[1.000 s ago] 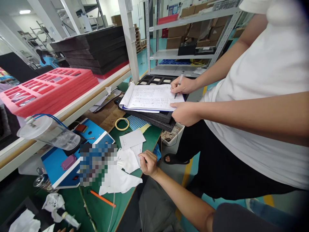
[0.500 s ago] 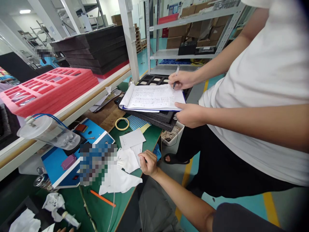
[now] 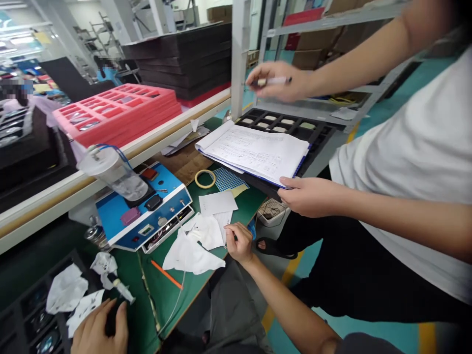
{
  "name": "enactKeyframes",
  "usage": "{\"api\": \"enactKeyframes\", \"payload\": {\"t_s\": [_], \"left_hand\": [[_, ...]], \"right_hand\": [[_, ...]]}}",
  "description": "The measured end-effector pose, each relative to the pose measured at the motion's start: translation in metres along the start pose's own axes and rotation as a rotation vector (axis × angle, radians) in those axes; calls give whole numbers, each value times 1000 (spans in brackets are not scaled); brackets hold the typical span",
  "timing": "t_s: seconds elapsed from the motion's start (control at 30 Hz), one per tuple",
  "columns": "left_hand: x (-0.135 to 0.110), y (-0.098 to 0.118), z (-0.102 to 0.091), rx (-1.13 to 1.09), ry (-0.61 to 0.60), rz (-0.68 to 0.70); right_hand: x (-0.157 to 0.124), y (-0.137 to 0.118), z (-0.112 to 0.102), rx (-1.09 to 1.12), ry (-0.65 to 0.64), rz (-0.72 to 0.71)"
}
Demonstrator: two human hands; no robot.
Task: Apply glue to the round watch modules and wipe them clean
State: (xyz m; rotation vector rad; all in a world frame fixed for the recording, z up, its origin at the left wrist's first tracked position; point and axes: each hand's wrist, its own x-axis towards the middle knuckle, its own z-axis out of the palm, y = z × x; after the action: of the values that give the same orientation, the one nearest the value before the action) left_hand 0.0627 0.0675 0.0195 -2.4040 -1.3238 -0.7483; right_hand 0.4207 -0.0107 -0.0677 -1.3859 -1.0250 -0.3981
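My left hand (image 3: 101,328) is at the lower left, thumb and fingers apart, by the edge of a black foam tray (image 3: 16,319). White wipes (image 3: 68,290) lie on the tray next to it. Just above my fingertips is a syringe (image 3: 124,291) on the bench. At the green bench's front edge, my right hand (image 3: 239,243) is curled closed; its inner side is hidden, so I cannot tell what it holds, if anything. Beside it lie a white cloth (image 3: 195,250) and paper slips (image 3: 218,201). An orange stick (image 3: 166,274) lies nearer to me.
A co-worker stands at the right, one hand (image 3: 300,196) on a clipboard of written sheets (image 3: 258,150), the other (image 3: 276,81) raised with a pen. A blue box device (image 3: 110,221), a clear canister (image 3: 129,182) and a yellow tape roll (image 3: 205,179) stand around the bench.
The view has swung left and down, so more of my left hand and the black tray show. The co-worker's pen hand has lifted off the paper. My right hand stays curled at the edge.
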Motion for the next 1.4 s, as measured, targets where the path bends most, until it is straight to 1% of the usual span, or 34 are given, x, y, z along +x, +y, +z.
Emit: {"api": "enactKeyframes", "payload": {"t_s": [0.07,0.17,0.23,0.3,0.33,0.37,0.43,0.47,0.5,0.53,0.6,0.63,0.7,0.73,0.77,0.8,0.83,0.87,0.9,1.0,1.1,1.2,1.27,1.33,1.37,1.4], "left_hand": [[-1,5,-6,65,79,42],[-2,19,-11,99,239,78],[0,38,-12,43,350,104],[3,63,-9,-74,438,148],[5,77,-5,-146,444,185],[6,91,-1,-216,413,229],[7,116,11,-330,312,330],[6,126,17,-374,270,354],[5,136,22,-419,241,364],[3,145,26,-468,225,358],[-1,163,28,-591,183,327],[-2,172,27,-664,146,314],[-2,194,22,-830,48,331],[1,206,19,-923,-9,327],[6,220,17,-1038,-95,287],[13,233,17,-1186,-227,202],[22,247,18,-1357,-383,42],[33,261,21,-1511,-536,-176],[45,275,25,-1560,-594,-259],[85,316,41,-1681,-676,-417],[124,355,52,-1816,-756,-559],[152,388,57,-1884,-774,-685],[162,404,60,-1879,-766,-745],[168,416,63,-1870,-767,-772],[169,420,64,-1872,-767,-778],[170,422,65,-1880,-763,-783]], "right_hand": [[1,-7,-12,28,-15,20],[2,-21,-38,51,-14,18],[9,-32,-58,50,-15,15],[30,-41,-76,39,-9,8],[47,-45,-83,28,-5,-2],[69,-46,-89,1,-4,-20],[126,-42,-92,-154,-59,-39],[158,-36,-89,-245,-87,-33],[190,-29,-84,-343,-151,-14],[221,-22,-76,-455,-250,22],[272,-7,-57,-699,-446,142],[290,-2,-47,-779,-527,179],[311,6,-26,-798,-598,183],[315,8,-16,-796,-630,185],[317,11,-9,-790,-658,191],[316,14,-3,-791,-689,206],[314,17,1,-794,-720,230],[312,21,4,-798,-747,259],[310,26,4,-801,-769,289],[305,41,-3,-787,-794,349],[302,47,-21,-731,-753,344],[292,36,-50,-649,-677,330],[276,21,-75,-529,-629,361],[253,3,-102,-62,-485,508],[240,-6,-115,136,-452,552],[228,-14,-127,272,-411,580]]}}
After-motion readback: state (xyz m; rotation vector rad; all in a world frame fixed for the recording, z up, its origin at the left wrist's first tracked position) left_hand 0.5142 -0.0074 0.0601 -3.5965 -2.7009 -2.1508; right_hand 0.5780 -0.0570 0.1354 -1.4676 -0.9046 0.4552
